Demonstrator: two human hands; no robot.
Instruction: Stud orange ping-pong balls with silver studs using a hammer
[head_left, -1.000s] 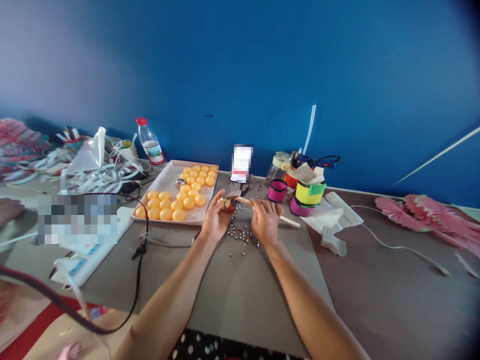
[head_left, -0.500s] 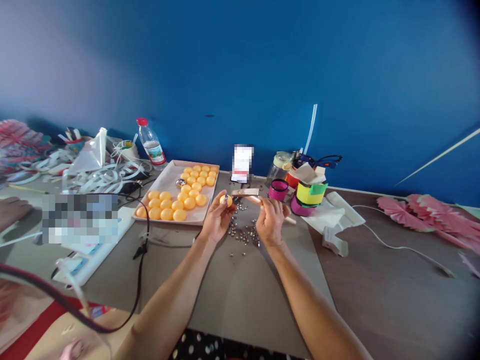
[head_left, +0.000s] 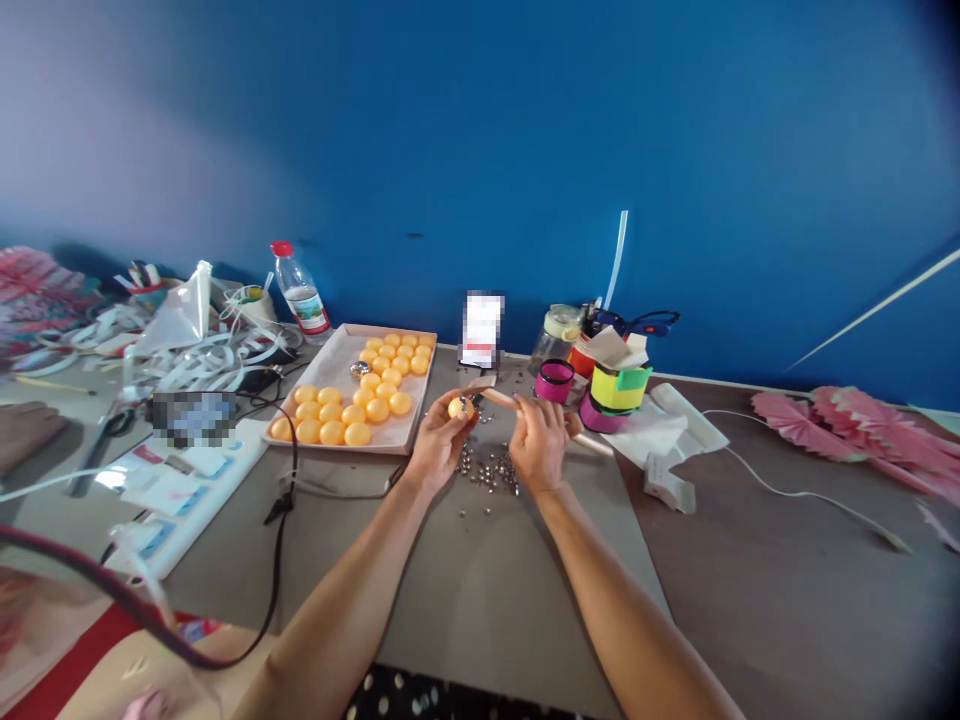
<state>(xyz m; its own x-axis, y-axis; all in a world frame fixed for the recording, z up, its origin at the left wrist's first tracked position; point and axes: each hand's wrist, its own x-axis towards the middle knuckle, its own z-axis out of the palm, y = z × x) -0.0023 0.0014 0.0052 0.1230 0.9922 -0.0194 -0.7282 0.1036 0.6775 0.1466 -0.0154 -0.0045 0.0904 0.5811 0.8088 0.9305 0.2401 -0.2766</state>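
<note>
One orange ball (head_left: pixel 460 408) sits pinched in my left hand (head_left: pixel 435 442); near it, my right hand (head_left: pixel 538 442) curls around a pale tool (head_left: pixel 499 398). Small shiny beads (head_left: pixel 491 470) lie scattered between my hands, and a tray (head_left: pixel 330 362) with more balls (head_left: pixel 356 434) rests beyond my left hand.

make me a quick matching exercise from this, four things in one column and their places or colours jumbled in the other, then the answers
Things
1. ball outside the tray: the ball itself
2. shiny bits
3. bottle
4. pleated paper on the right

Places and colours
a. pink, beyond the white cord
b. scattered on the grey work surface
c. clear, with a red cap
d. held in the left hand

Right pairs
1-d, 2-b, 3-c, 4-a
</note>
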